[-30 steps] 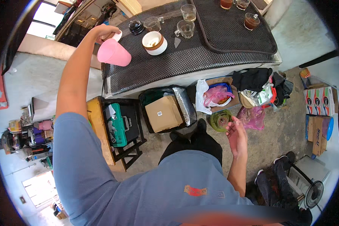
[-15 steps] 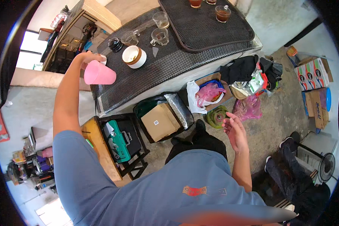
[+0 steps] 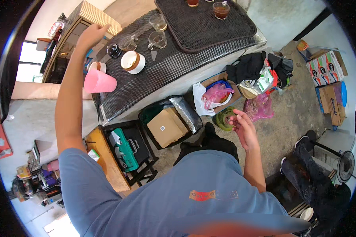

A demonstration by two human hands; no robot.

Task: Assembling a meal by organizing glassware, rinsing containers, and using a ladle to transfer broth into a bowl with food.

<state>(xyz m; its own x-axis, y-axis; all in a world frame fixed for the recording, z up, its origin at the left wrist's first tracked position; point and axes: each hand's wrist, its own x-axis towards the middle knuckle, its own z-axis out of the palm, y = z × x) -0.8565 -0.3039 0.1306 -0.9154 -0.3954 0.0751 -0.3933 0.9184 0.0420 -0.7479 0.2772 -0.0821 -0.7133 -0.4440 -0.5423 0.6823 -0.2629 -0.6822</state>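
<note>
My left hand (image 3: 92,36) is raised over the far left end of the counter, its fingers stretched out to the right with nothing visible in them. Below it stand a white-and-brown pot (image 3: 100,65) and, partly covering that pot, a pink plastic cup (image 3: 101,81). A second white pot with a brown band (image 3: 133,62) sits to their right, beside a black round lid or jar (image 3: 114,51) and several clear glass cups (image 3: 158,39). My right hand (image 3: 244,129) hangs by my waist, fingers loosely bent and empty, in front of a green round container (image 3: 224,119) on the floor.
A black tray (image 3: 209,33) carrying glasses of brown drink (image 3: 221,12) lies on the mesh-covered counter (image 3: 162,70). Below are a cardboard box (image 3: 167,128) in a bin, bags (image 3: 215,96) and a green toolbox (image 3: 125,150). Another person's legs (image 3: 300,173) and a fan (image 3: 345,166) are at right.
My left hand has let go of the white-and-brown pot behind the pink cup and risen away toward the far side. My right hand's fingers have bent slightly. The view has shifted a little.
</note>
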